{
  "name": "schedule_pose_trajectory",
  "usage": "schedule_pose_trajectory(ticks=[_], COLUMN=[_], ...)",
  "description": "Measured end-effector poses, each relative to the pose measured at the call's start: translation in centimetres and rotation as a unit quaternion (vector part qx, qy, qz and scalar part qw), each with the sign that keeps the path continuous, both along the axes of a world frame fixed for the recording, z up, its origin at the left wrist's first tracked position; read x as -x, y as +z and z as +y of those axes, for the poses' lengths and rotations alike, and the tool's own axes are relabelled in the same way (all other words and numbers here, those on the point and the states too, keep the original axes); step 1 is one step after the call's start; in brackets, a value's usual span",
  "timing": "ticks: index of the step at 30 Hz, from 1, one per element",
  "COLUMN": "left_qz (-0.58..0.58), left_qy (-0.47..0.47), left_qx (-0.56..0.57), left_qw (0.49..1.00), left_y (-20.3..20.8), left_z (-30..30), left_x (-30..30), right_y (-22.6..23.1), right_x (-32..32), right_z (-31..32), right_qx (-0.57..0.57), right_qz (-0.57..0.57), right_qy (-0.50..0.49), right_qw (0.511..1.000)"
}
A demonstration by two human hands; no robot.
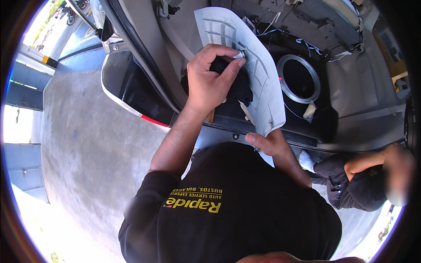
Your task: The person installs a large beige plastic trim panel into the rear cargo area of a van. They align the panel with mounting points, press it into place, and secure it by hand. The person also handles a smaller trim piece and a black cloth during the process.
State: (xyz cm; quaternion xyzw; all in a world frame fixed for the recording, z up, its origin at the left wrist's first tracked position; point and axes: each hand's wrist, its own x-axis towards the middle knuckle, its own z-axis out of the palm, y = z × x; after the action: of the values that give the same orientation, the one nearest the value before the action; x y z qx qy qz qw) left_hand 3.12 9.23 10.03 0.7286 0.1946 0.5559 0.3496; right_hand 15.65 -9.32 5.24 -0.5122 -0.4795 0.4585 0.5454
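Because the pale grey panel (265, 72) is thin, long and curved, I seem to need both hands for it: my right hand (276, 143) grasps the lower end, thumb on the near side, the other fingers tucked behind, where I cannot see how firmly they press. The panel is tilted on edge between my hands, at the open load area (353, 94) of a vehicle, its ribbed face turned toward my left. That angle probably serves to bring the ribs within reach of my left hand (208, 81), whose thumb and forefinger are pinched on a small silvery piece (239, 55) at that ribbed face. Fingertips likely suit something so small; whether it is fixed to the panel or merely against it, I cannot tell. Beyond the panel, a coil of wire or thin tubing (317, 81) lies on the dark floor (324, 125), perhaps to be clear of my arms. Loose white wires (302, 41) hang past it. To my right, a co-worker (362, 186) in dark clothes is low down, well apart from my hands.
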Motion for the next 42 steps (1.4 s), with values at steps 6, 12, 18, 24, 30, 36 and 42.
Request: schedule_pose_trajectory(ticks=[6, 12, 18, 24, 30, 36, 42], left_qz=[0.008, 0.042, 0.075, 0.078, 0.053, 0.079, -0.027], left_qy=[0.019, 0.023, 0.011, 0.012, 0.025, -0.055, -0.127], left_qx=[-0.029, -0.017, -0.020, -0.096, -0.116, -0.048, 0.054], left_qw=[0.999, 0.999, 0.997, 0.992, 0.991, 0.994, 0.990], left_y=[0.3, 0.5, 0.7, 0.7, 0.3, 1.3, -0.1], left_z=[0.4, 0.8, 0.8, 0.4, 0.2, 0.0, 1.2], left_x=[-0.4, -0.3, -0.5, -0.6, -1.4, -0.6, -1.3], right_y=[0.7, 0.6, 0.0, 0.3, -0.5, -1.5, 0.5], right_x=[0.1, 0.3, -0.2, -0.3, -0.8, -0.6, -0.6], right_z=[0.7, 1.1, 1.3, 0.8, 0.3, -0.1, -1.1], right_qx=[0.013, -0.047, -0.092, -0.103, -0.076, -0.068, 0.013], right_qz=[-0.121, -0.160, -0.165, -0.206, -0.221, -0.069, 0.013], right_qy=[-0.018, -0.034, -0.042, -0.036, -0.020, -0.039, -0.018], right_qw=[0.992, 0.985, 0.981, 0.972, 0.972, 0.994, 1.000])
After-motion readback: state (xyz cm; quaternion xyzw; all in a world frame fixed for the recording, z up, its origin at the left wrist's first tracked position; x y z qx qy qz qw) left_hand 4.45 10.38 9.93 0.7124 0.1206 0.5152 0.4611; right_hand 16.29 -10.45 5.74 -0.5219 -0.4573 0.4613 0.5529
